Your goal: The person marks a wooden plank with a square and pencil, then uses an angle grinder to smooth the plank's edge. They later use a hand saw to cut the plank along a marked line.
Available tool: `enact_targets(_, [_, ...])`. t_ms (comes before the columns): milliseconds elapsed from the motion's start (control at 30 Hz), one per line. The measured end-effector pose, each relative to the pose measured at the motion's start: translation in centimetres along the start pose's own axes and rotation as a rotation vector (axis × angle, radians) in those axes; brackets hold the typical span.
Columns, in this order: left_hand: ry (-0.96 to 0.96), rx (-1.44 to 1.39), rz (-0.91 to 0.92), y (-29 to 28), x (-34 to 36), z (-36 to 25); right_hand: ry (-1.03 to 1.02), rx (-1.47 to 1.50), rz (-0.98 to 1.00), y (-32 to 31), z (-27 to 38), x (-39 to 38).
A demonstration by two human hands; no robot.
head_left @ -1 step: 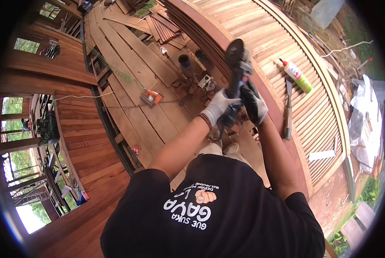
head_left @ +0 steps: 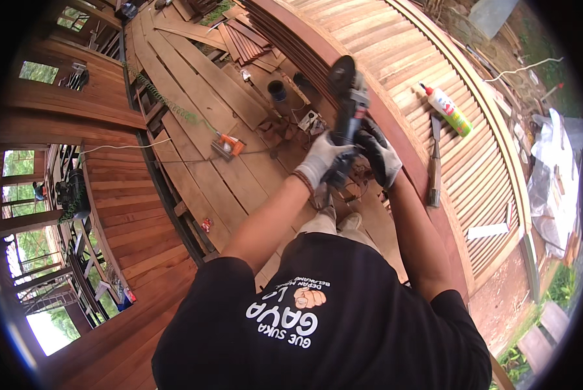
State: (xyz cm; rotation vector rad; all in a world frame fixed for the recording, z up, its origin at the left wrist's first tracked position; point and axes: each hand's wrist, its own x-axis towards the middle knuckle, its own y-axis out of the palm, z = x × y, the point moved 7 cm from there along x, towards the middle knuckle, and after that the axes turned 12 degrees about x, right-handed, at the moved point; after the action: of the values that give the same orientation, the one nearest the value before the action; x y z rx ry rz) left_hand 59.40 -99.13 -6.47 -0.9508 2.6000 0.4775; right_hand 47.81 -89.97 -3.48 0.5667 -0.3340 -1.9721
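My left hand (head_left: 324,156), in a whitish work glove, is closed around the body of a dark angle grinder (head_left: 348,120). The tool stands at a steep tilt, its round head (head_left: 342,70) pointing away from me. On its right side is my right hand (head_left: 382,156), in a black-and-white glove, with the dark fingers pressed against the grinder's body. Part of those fingers is blurred or hidden by the tool. Just right of the hands lies a slatted wooden panel (head_left: 470,166) with a reddish-brown edge.
On the panel rest a glue bottle (head_left: 450,112), a chisel (head_left: 436,162) and a white strip (head_left: 488,231). An orange-and-grey power tool (head_left: 228,145) sits on the floorboards, left of a dark bucket (head_left: 277,91). Loose boards (head_left: 244,43) are stacked farther off. Clear plastic sheeting (head_left: 547,185) lies right.
The grinder and both my hands have shifted a little to the left. My grip looks the same.
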Motion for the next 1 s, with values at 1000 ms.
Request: enact_targets(1000, [-0.401,0.945,-0.793,-36.4,19.2,49.0,0.241,-0.572,-0.72,-48.2,-44.7,-10.3])
